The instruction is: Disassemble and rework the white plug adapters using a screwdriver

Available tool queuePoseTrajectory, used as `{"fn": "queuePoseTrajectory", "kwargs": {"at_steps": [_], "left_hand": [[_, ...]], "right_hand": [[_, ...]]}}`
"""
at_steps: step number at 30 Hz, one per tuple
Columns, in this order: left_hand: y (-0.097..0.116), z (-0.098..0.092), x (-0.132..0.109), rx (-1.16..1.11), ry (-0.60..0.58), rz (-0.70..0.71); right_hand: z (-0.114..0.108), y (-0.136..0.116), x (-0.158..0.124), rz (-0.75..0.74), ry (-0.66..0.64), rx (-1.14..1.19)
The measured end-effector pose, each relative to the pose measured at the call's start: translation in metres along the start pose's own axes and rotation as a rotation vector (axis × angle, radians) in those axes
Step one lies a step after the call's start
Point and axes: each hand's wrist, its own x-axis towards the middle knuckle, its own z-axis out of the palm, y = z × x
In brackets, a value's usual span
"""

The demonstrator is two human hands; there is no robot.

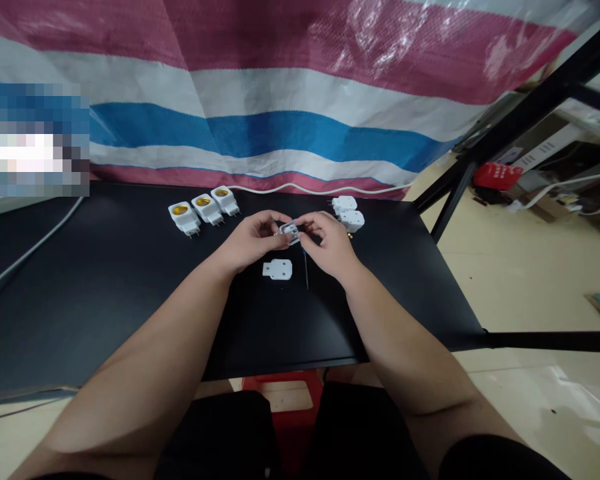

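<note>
Above the middle of the black table, my left hand [253, 241] and my right hand [329, 243] both grip a white plug-in lamp holder housing [291, 230]. Its hollow inner side faces up, and fingers cover part of it. Just below lies a white cover plate [277, 269] with several holes. A thin screwdriver [307, 270] rests on the table under my right hand, its blue end partly hidden. Beyond the right hand sit two white plug pieces [351, 221], with small brass-coloured bits [350, 235] beside them.
Three white plug-in lamp holders [209, 209] with brass-coloured sockets stand at the back left of the table [290, 333]. A white cable [290, 188] runs along the back edge by a striped plastic sheet [280, 133]. Black metal frame bars [453, 200] rise at the right.
</note>
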Motion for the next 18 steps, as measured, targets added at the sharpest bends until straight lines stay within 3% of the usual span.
{"fn": "queuePoseTrajectory", "kwargs": {"at_steps": [9, 18], "left_hand": [[0.0012, -0.005, 0.0008, -0.137, -0.036, -0.075], [0.0018, -0.0042, 0.0018, -0.187, 0.019, -0.155]], "right_hand": [[0.0029, 0.0053, 0.001, 0.059, 0.005, 0.094], [0.0019, 0.0021, -0.0016, 0.098, -0.036, 0.061]]}}
